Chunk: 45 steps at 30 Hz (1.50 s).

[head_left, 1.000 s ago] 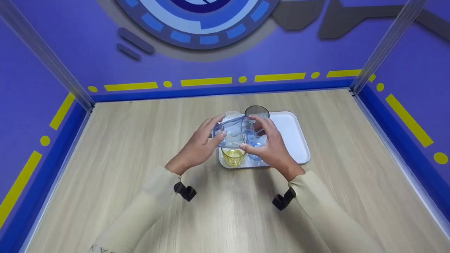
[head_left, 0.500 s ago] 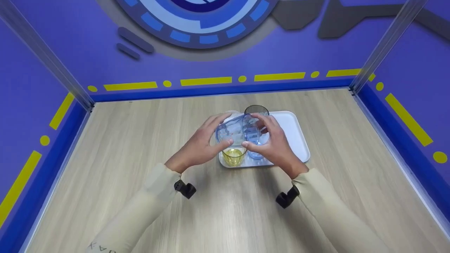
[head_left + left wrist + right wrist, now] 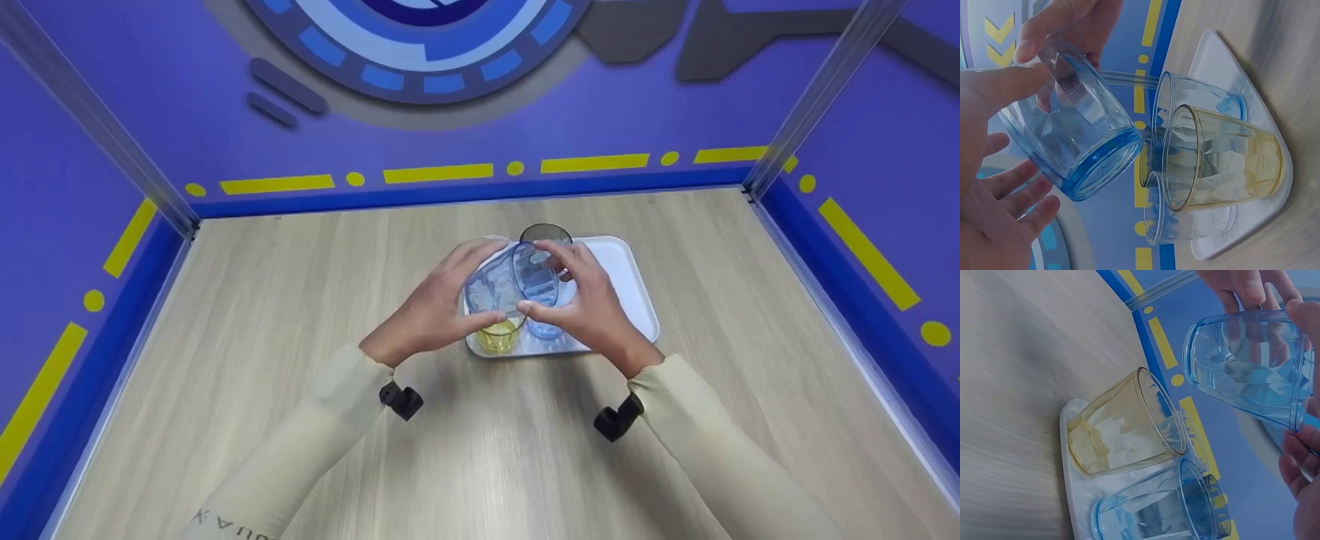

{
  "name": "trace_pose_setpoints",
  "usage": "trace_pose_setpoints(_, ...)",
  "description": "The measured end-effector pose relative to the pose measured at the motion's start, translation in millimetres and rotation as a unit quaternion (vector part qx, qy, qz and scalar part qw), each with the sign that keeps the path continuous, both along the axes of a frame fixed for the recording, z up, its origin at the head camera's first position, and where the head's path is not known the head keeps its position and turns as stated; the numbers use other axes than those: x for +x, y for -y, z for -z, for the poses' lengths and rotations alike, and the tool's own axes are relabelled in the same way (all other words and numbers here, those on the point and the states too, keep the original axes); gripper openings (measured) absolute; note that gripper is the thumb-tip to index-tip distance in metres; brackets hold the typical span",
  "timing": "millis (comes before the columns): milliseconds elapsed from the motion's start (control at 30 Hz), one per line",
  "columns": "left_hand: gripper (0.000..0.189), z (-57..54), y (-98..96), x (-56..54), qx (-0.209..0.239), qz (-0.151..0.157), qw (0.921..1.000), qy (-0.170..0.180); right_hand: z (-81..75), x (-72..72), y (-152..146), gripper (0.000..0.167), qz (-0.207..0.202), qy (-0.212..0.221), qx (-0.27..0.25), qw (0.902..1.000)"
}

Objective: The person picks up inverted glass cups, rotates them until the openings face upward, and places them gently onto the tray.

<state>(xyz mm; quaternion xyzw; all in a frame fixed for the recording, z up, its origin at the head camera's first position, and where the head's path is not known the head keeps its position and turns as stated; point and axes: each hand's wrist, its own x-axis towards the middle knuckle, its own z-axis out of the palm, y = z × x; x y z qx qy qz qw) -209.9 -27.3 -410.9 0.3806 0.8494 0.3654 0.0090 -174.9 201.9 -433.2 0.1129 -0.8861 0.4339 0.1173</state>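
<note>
A clear blue-tinted glass tumbler (image 3: 495, 285) is held in the air over the front left part of the tray, tilted on its side. Its mouth faces right in the head view, and its thicker blue base (image 3: 1103, 163) shows in the left wrist view. My right hand (image 3: 581, 300) grips it at the rim, thumb in front and fingers behind. My left hand (image 3: 439, 300) curves round the base end, its thumb low along the near side. Below stand a yellow tumbler (image 3: 1123, 427) and another blue tumbler (image 3: 1145, 506), both upright on the tray.
The white tray (image 3: 630, 285) lies on a wood-grain table (image 3: 300, 300). A smoky grey tumbler (image 3: 547, 234) stands at its back, and a colourless one (image 3: 1185, 225) is partly hidden behind the yellow. Blue printed walls (image 3: 450, 135) enclose the table's back and sides.
The held tumbler has shifted slightly right and turned so that its mouth shows more. My left hand has slid right along with it; the glasses on the tray have not moved.
</note>
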Motion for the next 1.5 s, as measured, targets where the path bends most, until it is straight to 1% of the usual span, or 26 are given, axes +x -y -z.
trace_pose_setpoints(167,0.079,-0.6,-5.1,0.6,0.001,-0.005,1.0,-0.006,-2.4,0.6,-1,0.073,0.0,0.0,0.005,1.0)
trace_pose_setpoints(333,0.078,0.1,-9.2,0.5,0.004,0.0,0.9999,-0.014,-4.5,1.2,-2,0.072,-0.003,0.0,0.009,1.0)
trace_pose_setpoints(633,0.078,2.1,-16.0,1.0,0.012,0.009,0.9998,-0.014,-6.6,2.7,-3,0.069,0.002,0.003,0.002,1.0)
trace_pose_setpoints(800,0.078,2.8,-19.8,1.5,0.011,0.003,0.9999,-0.007,-7.2,2.8,-4,0.068,0.012,0.001,0.003,0.9999)
trace_pose_setpoints(1033,0.081,2.2,-23.2,1.4,0.002,-0.005,1.0,-0.005,-8.5,3.6,-6,0.072,0.016,-0.001,-0.001,0.9999)
trace_pose_setpoints(1267,0.084,1.9,-26.1,1.5,0.001,0.001,1.0,-0.009,-12.3,3.6,-11,0.077,0.01,-0.003,-0.006,0.9999)
trace_pose_setpoints(1367,0.084,0.7,-28.2,2.2,-0.001,-0.004,1.0,-0.004,-15.5,3.3,-14,0.078,0.003,-0.008,-0.006,0.9999)
trace_pose_setpoints(1500,0.085,-1.6,-32.5,3.2,0.001,-0.01,0.9999,0.013,-20.8,4.2,-18,0.077,0.005,-0.01,0.003,0.9999)
